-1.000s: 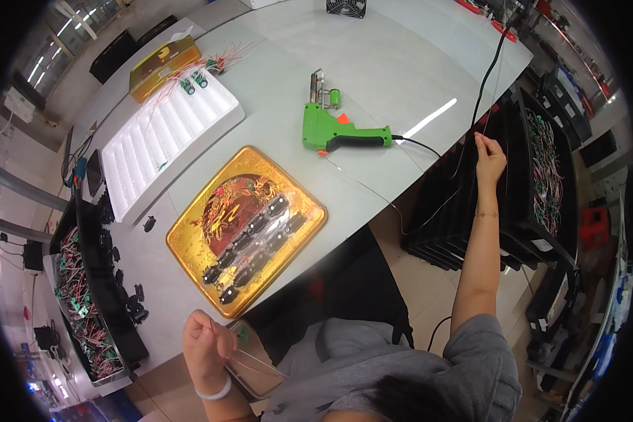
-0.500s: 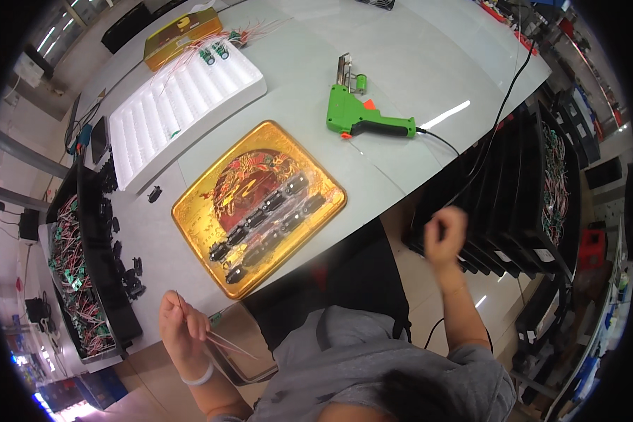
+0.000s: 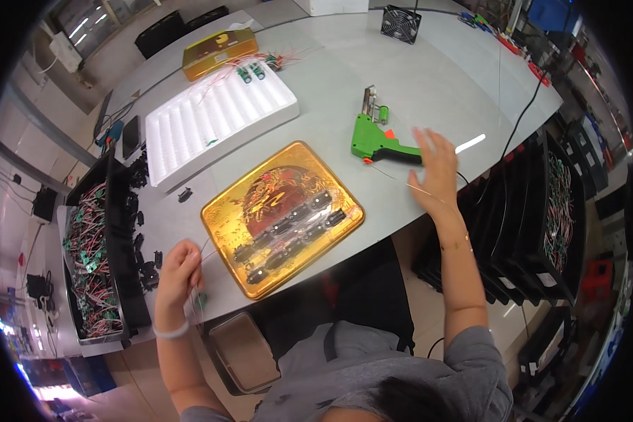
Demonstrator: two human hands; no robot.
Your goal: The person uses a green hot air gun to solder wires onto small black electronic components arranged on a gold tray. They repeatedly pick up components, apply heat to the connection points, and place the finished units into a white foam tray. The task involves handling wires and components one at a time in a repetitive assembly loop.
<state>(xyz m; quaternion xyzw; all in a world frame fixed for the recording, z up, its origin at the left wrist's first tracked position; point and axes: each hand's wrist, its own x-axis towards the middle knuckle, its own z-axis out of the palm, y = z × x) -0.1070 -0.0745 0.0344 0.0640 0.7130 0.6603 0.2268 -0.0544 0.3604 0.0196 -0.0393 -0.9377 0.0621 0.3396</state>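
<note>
My left hand (image 3: 179, 273) is closed in a pinch on thin wires, beside the near left corner of a gold tin lid (image 3: 292, 158). A small green circuit board (image 3: 201, 300) hangs below it, slightly blurred. My right hand (image 3: 437, 172) is open, fingers apart, right at the black handle of a green soldering gun (image 3: 368, 138); I cannot tell whether they touch. The gun lies on the table with a small green spool on it. On the lid, black plastic parts (image 3: 288, 219) lie in two rows, with a clear, shiny film about them.
A white foam tray (image 3: 221, 116) with ridges stands behind the lid. At the left, a black bin (image 3: 91, 264) holds wired green boards, with loose black parts (image 3: 146, 271) beside it. Black bins (image 3: 506, 204) stand off the right table edge. A small fan (image 3: 401, 24) sits at the back.
My right hand has moved forward from beyond the table edge to the soldering gun's handle, and its fingers have spread. My left hand still pinches the wires. The whole view has shifted.
</note>
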